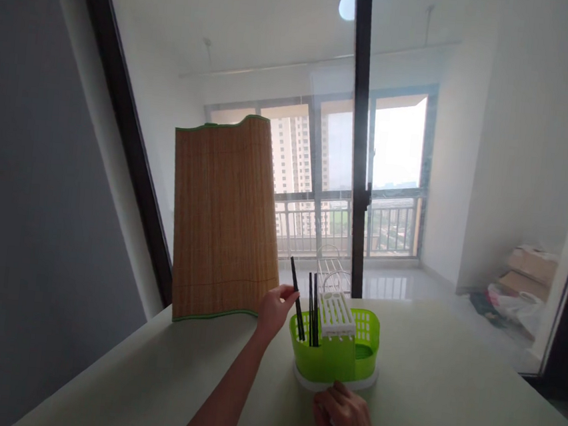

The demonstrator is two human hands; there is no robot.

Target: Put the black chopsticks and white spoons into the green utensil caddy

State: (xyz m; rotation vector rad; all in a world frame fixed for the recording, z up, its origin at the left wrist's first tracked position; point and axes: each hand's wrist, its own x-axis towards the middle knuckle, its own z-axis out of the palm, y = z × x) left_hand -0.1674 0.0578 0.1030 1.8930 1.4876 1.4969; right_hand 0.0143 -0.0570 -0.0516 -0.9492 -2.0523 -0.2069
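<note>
A bright green chopstick holder with a white rack top and a white base stands on the table. My left hand pinches black chopsticks near their upper part, leaning them with the lower ends inside the left compartment. Just to their right, several more black chopsticks stand in the same compartment. My right hand is in front of the holder, its fingers curled and close to the front of the base. Whether those fingers hold anything is hidden.
A brown bamboo mat with green edging stands upright on the pale table at the left. Behind the table is a dark-framed glass door. Cardboard boxes and bags lie on the floor at the far right.
</note>
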